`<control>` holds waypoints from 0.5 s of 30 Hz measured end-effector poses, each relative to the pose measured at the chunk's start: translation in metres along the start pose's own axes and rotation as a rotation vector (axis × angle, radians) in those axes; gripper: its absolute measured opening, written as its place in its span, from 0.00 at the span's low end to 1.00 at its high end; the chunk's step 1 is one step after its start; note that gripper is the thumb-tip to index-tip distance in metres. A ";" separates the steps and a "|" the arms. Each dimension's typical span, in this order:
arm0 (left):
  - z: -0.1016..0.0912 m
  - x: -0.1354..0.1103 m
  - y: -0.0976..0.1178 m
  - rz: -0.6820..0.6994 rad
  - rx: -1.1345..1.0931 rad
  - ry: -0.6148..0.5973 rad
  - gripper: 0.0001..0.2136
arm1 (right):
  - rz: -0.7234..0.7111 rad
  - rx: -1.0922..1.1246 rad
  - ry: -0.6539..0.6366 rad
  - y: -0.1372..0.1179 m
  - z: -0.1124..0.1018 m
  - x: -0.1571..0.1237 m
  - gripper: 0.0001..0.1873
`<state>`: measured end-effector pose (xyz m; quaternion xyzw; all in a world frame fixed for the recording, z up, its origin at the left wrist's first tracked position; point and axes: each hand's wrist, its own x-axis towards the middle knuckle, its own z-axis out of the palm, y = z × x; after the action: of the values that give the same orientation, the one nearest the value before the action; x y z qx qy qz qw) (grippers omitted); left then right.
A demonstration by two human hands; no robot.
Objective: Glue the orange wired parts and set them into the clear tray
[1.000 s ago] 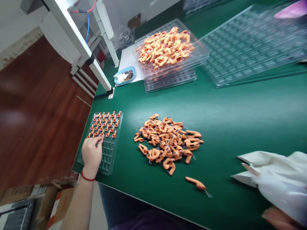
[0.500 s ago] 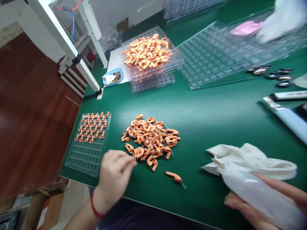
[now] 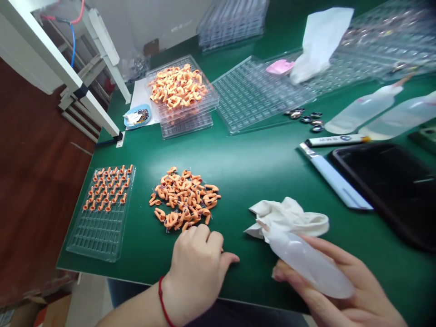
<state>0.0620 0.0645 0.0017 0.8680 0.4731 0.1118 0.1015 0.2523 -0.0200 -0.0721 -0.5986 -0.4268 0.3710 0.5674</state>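
Gripping the bottle [image 3: 306, 265] in our right hand [image 3: 344, 295], fingers wrapped around its body, near the front edge of the table [image 3: 265, 159]. Long axis runs lower right to upper left. The nozzle points up-left, its tip at the cloth [image 3: 293, 218]; contact cannot be told. Our left hand [image 3: 199, 265] rests knuckles-up on the table, fingers curled under, just beside the pile [image 3: 184, 200] of orange parts; whether it holds anything we cannot tell. A tray [image 3: 97, 231] lies further left, its far rows filled.

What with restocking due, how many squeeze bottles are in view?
3 squeeze bottles: one in the right hand, nozzle at the white cloth; two lying side by side far right, beyond the black tray. Others may be hidden.
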 end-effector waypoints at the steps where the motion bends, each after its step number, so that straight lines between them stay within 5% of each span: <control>1: -0.001 -0.001 -0.002 -0.010 -0.022 -0.015 0.15 | -0.005 0.003 -0.007 0.001 0.000 0.000 0.23; 7: -0.013 -0.018 -0.015 -0.104 -0.140 -0.033 0.10 | 0.031 0.041 -0.029 0.000 0.002 0.002 0.22; 11: -0.020 -0.034 -0.017 -0.146 -0.395 0.073 0.10 | 0.052 0.059 0.060 -0.013 0.015 0.002 0.24; 15: -0.016 -0.049 -0.016 -0.275 -0.701 0.032 0.10 | 0.034 0.126 -0.137 -0.022 0.034 -0.007 0.27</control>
<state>0.0184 0.0329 0.0080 0.7070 0.5199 0.2659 0.3989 0.2159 -0.0143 -0.0527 -0.5421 -0.4300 0.4468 0.5671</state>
